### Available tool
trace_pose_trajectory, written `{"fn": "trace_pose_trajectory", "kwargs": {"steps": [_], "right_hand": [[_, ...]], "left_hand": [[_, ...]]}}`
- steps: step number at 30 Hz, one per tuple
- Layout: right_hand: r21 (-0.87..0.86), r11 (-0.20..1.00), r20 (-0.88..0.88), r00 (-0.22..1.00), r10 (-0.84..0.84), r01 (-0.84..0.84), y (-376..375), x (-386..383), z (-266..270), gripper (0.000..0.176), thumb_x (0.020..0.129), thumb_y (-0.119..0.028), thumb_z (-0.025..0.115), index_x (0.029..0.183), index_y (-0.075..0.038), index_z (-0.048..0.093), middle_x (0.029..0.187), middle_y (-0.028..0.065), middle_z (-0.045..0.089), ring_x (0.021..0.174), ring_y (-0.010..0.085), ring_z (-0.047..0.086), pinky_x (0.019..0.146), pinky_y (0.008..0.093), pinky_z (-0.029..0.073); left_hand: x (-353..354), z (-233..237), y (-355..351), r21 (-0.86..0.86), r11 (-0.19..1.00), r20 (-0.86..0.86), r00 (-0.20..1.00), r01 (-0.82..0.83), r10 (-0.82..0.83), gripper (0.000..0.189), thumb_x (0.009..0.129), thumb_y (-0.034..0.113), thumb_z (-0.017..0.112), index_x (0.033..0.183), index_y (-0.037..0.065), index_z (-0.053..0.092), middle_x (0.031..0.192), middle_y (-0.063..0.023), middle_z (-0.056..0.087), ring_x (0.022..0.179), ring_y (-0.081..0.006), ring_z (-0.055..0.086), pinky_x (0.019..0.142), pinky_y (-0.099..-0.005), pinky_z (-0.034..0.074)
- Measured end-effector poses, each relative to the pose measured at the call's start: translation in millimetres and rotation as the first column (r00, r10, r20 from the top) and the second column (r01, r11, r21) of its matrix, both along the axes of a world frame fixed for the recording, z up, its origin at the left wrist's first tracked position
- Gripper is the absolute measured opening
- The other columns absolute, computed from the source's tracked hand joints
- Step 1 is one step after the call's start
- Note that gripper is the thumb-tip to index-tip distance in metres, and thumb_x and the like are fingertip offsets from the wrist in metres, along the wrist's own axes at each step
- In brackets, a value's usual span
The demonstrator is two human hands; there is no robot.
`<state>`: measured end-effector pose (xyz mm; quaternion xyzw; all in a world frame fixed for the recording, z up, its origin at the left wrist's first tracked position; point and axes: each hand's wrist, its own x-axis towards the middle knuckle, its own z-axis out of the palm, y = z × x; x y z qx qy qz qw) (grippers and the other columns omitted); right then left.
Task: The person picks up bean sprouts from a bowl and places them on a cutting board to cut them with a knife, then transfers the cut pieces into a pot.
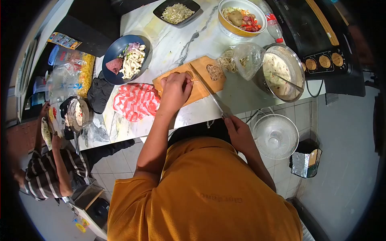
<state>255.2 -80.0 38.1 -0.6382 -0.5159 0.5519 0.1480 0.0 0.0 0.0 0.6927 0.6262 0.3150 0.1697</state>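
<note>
Far to the left of the cutting board [189, 82], another person in a striped sleeve [44, 176] holds a small pan [78, 114] past the edge of the desk [173, 40]. Nearer the board on that side, a blue plate [124, 58] of sliced food sits on the marble. Just below the plate lie a black cloth [98, 94] and a red-and-white checked cloth [134, 100], the checked one just beside the board's left end.

The left hand [175, 90] rests on the board. Its grip is bunched closed with the fingertips pressed down, and whatever they pin is hidden beneath them. A small heap of shreds [214, 72] sits on the board's right half.

The knife [217, 105] slants from the board's near right edge down to the right hand [237, 130], whose grip is wrapped fully round the handle. The tip points at the left fingers.

Just to the right of the board sits a clear bag of noodles [241, 60], touching a steel pot [283, 72] with a spoon in it. Beyond the board, a black tray of sprouts [177, 13] and a yellow bowl of vegetables [241, 16] stand on the desk. Below and to the right of the board, a fan [275, 136] stands on the floor.
</note>
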Motion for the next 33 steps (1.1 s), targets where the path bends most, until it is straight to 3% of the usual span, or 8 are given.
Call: {"fn": "trace_pose_trajectory", "kwargs": {"steps": [12,18,23,27,29,33], "right_hand": [[0.101,0.995,-0.02,1.0,0.009,-0.007,-2.0,-1.1,-4.6,0.047,0.102,-0.04,0.052,0.126,-0.001,0.062,0.076,0.0125,0.067,0.066,0.0164,0.057,0.066,0.033,0.047],[0.028,0.998,0.127,0.99,0.055,-0.059,3.2,-6.7,8.8,0.043,0.101,-0.038,0.051,0.124,-0.002,0.063,0.075,0.0185,0.066,0.067,0.0256,0.064,0.067,0.0358,0.049],[0.137,0.989,0.14,0.99,0.031,-0.05,-0.5,-3.0,7.2,0.041,0.101,-0.036,0.052,0.122,-0.003,0.063,0.073,0.0199,0.066,0.066,0.0316,0.066,0.065,0.038,0.049],[0.101,0.994,0.18,0.983,0.021,-0.04,-1.0,7.4,16.6,0.042,0.101,-0.036,0.053,0.123,-0.001,0.062,0.073,0.0198,0.067,0.065,0.0297,0.066,0.065,0.0368,0.049],[0.122,0.992,0.155,0.988,0.005,-0.024,-1.9,14.0,2.7,0.044,0.1,-0.036,0.054,0.124,0.0,0.062,0.074,0.0188,0.067,0.064,0.0255,0.065,0.064,0.0352,0.049],[0.286,0.956,0.044,0.995,-0.084,0.068,1.4,17.0,-10.2,0.045,0.101,-0.036,0.054,0.125,0.001,0.061,0.073,0.0164,0.067,0.063,0.0194,0.062,0.062,0.0338,0.047]], "left_hand": [[2.6,3.3,0.8,-0.026,0.999,0.043,0.998,-0.033,0.034,0.009,0.083,0.011,0.07,0.09,0.009,0.064,0.081,-0.0047,0.065,0.087,-0.0254,0.061,0.083,-0.0387,0.034],[2.4,4.5,0.3,-0.056,0.997,0.05,0.998,-0.044,0.047,0.009,0.083,0.011,0.069,0.089,0.008,0.063,0.081,-0.0048,0.065,0.087,-0.0258,0.061,0.083,-0.0389,0.034],[-0.4,3.1,2.2,-0.069,0.997,0.038,0.999,-0.02,0.023,0.014,0.084,0.018,0.072,0.091,0.009,0.064,0.082,-0.0032,0.064,0.085,-0.0232,0.061,0.087,-0.0368,0.034],[-5.9,5.7,4.9,-0.038,0.999,0.079,0.997,-0.013,0.016,0.014,0.083,0.013,0.07,0.094,0.008,0.062,0.082,-0.0038,0.065,0.086,-0.0244,0.061,0.084,-0.0382,0.034],[-11.0,5.6,14.7,-0.125,0.991,0.186,0.981,-0.039,0.062,0.019,0.082,0.015,0.072,0.098,0.009,0.064,0.083,-0.0018,0.067,0.085,-0.0217,0.063,0.085,-0.037,0.035],[-26.3,20.7,66.7,0.052,0.986,0.241,0.96,-0.161,0.144,0.024,0.081,0.015,0.073,0.103,0.009,0.066,0.083,0.0004,0.07,0.081,-0.017,0.065,0.085,-0.0361,0.038]]}}
